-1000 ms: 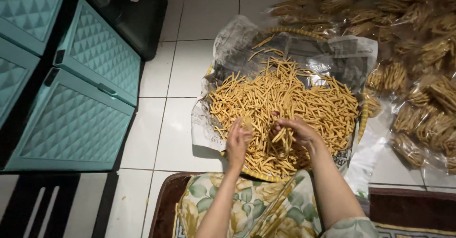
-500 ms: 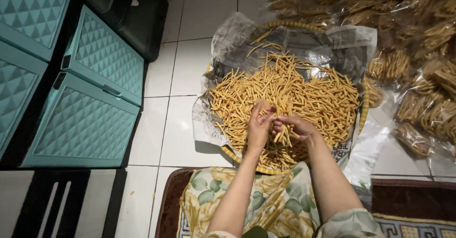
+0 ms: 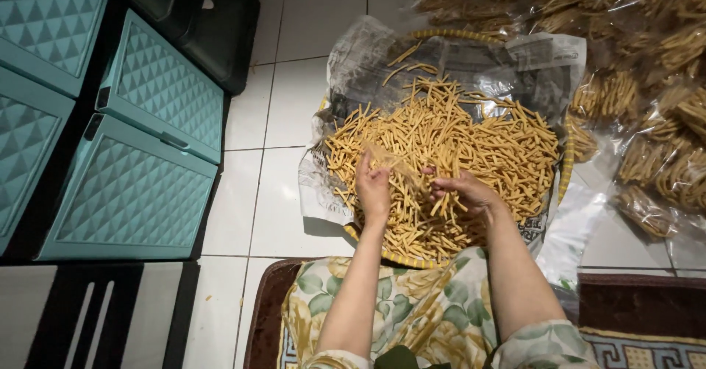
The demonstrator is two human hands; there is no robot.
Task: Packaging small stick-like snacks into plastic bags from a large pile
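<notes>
My left hand (image 3: pixel 373 189) pinches a thin clear bag (image 3: pixel 393 161); my right hand (image 3: pixel 467 192), fingers loosely curled, holds several snack sticks (image 3: pixel 471 141) from the heap beneath.

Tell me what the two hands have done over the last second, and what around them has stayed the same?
The left hand came up off the snack sticks and now pinches a thin clear bag. The right hand moved in beside it, cupping a few sticks at the bag's mouth. The round tray, the filled bags on the right and the teal drawers stayed put.
</notes>
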